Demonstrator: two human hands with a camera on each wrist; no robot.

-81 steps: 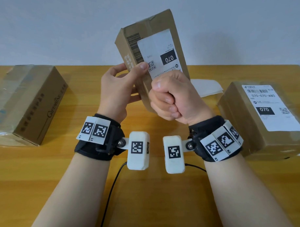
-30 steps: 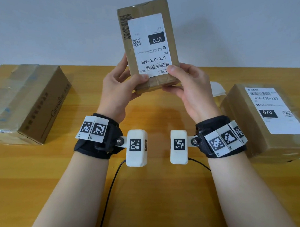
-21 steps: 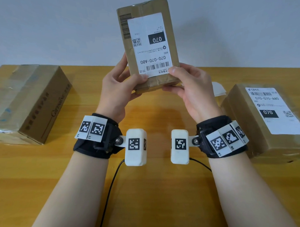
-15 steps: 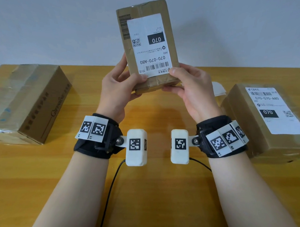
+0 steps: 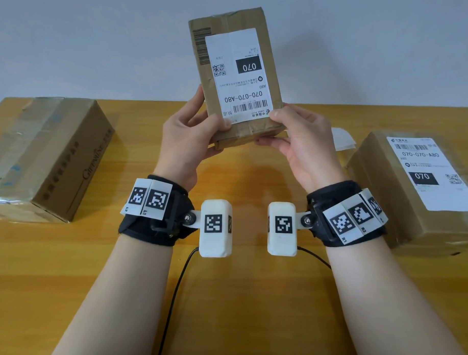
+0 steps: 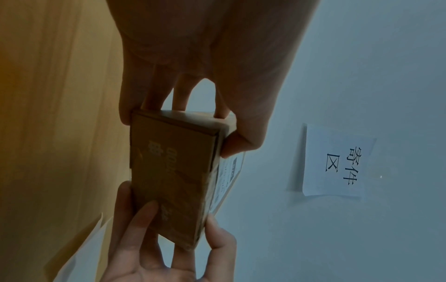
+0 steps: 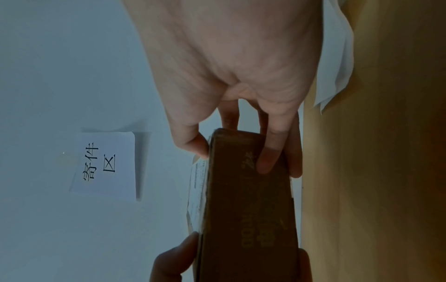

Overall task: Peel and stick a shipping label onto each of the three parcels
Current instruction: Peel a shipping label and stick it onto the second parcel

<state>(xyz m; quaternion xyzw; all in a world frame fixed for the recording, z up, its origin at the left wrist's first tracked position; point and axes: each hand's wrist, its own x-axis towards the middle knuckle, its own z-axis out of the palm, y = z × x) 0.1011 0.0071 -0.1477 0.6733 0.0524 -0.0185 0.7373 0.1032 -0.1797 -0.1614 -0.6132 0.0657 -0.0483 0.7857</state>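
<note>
A small brown parcel is upright in the air above the table, its front toward me. A white shipping label lies flat on that front, printed upside down. My left hand grips the parcel's lower left corner, thumb on the front. My right hand grips the lower right corner, thumb on the label's edge, fingers under the base. The wrist views show the parcel's underside pinched by both hands. A labelled parcel lies at the right. A larger taped parcel with no label in sight lies at the left.
White backing sheets lie on the wooden table behind my right hand. A black cable runs from the left wrist toward me. A paper sign hangs on the pale wall behind the table.
Earlier my right fist pressed on the label while the parcel was tilted. Now both hands hold its lower corners and it faces me upright. Over the last second it barely moved.
</note>
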